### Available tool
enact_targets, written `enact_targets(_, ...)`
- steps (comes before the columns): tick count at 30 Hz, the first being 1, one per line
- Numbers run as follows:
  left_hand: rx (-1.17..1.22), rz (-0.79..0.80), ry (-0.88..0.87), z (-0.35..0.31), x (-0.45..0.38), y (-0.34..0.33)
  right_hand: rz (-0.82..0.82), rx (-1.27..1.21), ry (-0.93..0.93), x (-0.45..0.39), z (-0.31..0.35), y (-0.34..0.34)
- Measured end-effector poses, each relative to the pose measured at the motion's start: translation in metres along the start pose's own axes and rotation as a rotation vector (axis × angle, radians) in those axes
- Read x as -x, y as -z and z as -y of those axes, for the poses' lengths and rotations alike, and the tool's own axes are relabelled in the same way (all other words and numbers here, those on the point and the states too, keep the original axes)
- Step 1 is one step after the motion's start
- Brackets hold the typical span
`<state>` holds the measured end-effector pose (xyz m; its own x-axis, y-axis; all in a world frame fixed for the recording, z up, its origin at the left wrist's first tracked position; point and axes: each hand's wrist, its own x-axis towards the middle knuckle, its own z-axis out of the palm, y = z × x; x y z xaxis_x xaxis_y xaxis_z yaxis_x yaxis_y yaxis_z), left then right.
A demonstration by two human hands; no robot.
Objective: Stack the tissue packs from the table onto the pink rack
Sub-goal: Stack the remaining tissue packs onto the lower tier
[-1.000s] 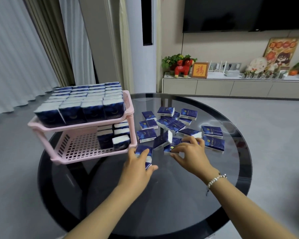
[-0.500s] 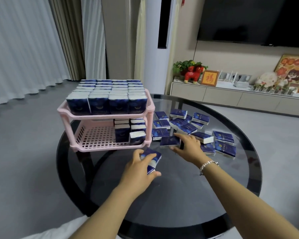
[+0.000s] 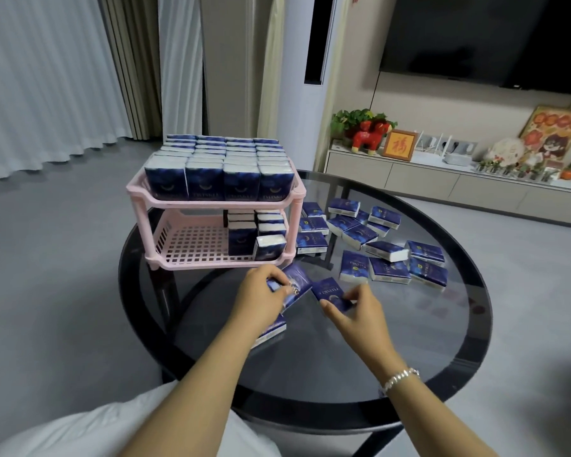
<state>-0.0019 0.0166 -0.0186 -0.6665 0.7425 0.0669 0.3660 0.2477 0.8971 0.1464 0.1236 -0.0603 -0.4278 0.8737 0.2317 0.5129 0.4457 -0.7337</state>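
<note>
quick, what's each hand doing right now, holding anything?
Left hand: grips a stack of tissue packs.
Right hand: pinches one tissue pack.

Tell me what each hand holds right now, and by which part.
The left hand grips a small stack of tissue packs by its near end. The right hand pinches a single tissue pack by its near edges.

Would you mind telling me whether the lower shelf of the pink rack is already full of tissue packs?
No, the lower shelf holds packs only at its right end, and its grid floor is bare on the left.
</note>
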Motion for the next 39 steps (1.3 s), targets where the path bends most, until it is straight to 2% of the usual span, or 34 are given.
enact_targets(6,0.193,0.029,0.089,0.0,0.004,0.023,0.13,0.17,-0.051,-0.001,0.006,-0.002)
enact_targets(10,0.207,0.008,0.116,0.006,0.01,0.038,0.083,0.3,0.012,0.008,0.023,0.002)
enact_targets(12,0.248,0.014,0.167,0.012,0.013,0.045,0.051,0.234,0.102,0.011,0.035,0.002)
enact_targets(15,0.257,0.005,0.209,0.018,0.022,0.055,0.159,0.085,0.169,0.014,0.055,-0.003)
enact_targets(22,-0.172,0.019,0.168,0.026,0.037,0.059,0.424,0.145,0.209,0.015,0.078,-0.027)
enact_targets(25,-0.444,0.133,0.255,0.026,0.043,0.062,0.573,0.115,0.158,0.015,0.085,-0.025)
enact_targets(27,-0.402,0.223,0.316,0.025,0.044,0.063,0.628,0.149,0.128,0.013,0.087,-0.023)
enact_targets(31,-0.27,0.248,0.264,0.022,0.04,0.06,0.547,0.171,0.041,0.011,0.088,-0.024)
enact_targets(35,0.114,0.242,0.266,0.013,0.035,0.048,0.391,-0.035,-0.15,0.022,0.078,-0.033)
enact_targets(37,0.21,0.179,0.273,0.011,0.032,0.041,0.334,-0.086,-0.14,0.025,0.074,-0.032)
enact_targets(39,0.204,0.095,0.245,0.012,0.026,0.038,0.204,-0.052,-0.053,0.021,0.07,-0.024)
